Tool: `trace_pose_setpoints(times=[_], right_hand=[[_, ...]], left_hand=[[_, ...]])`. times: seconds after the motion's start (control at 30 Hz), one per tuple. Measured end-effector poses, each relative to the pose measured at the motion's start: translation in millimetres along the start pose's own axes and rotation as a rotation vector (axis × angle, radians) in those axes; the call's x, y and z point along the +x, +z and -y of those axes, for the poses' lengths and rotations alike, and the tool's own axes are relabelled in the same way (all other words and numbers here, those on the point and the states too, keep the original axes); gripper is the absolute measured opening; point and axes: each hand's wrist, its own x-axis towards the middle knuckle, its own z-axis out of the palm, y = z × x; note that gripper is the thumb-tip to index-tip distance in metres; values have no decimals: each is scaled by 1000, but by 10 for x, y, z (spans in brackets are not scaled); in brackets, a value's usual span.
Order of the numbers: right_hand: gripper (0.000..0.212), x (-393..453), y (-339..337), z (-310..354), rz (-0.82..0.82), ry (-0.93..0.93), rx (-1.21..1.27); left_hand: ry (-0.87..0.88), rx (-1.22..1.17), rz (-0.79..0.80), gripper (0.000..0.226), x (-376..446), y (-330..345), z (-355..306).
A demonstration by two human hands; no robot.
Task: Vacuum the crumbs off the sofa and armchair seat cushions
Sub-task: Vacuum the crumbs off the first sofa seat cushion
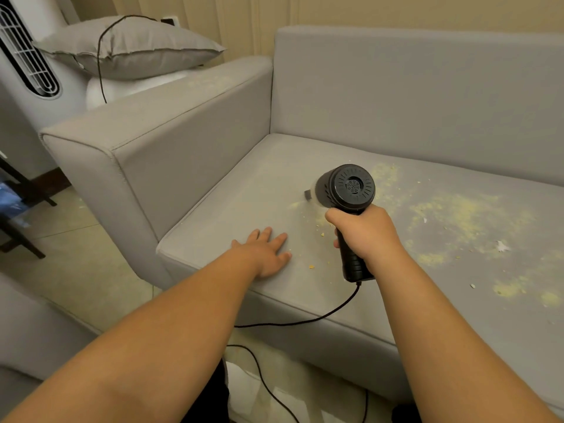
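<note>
Grey sofa seat [351, 300], yellow crumbs [464, 215] spreading right.
Right hand [366, 233] is gripping black vacuum [348, 190]; left hand [265, 251] is lying flat, fingers spread; cord [305, 322] is trailing near edge.

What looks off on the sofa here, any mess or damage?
Yellow crumbs are spilled over the seat cushion, thickest right of the handheld vacuum; a fainter patch dusts the armrest top. A few white flecks lie among them. No tears visible.

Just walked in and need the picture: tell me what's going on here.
A person is vacuuming a grey upholstered sofa seat. The right hand grips a black corded handheld vacuum, nozzle down on the cushion. The left hand rests flat beside it. Yellow crumbs cover the cushion to the right.
</note>
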Motion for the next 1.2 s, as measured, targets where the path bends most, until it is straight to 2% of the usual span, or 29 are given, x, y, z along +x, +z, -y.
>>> trace_pose_setpoints(times=[0.13, 0.5, 0.67, 1.0, 1.2], right_hand=[[11, 8, -52, -11, 8, 29, 23], [12, -138, -73, 45, 180, 59, 80], [20, -204, -108, -48, 164, 83, 110], [10, -213, 353, 102, 200, -4, 41], [13, -488, 369, 138, 186, 1, 22]], left_hand=[[-8, -2, 0, 67, -18, -14, 24], [-16, -16, 11, 67, -102, 8, 19], [-2, -3, 10, 67, -168, 87, -56], [-25, -8, 12, 68, -360, 121, 303], [-33, -22, 9, 72, -486, 126, 327]])
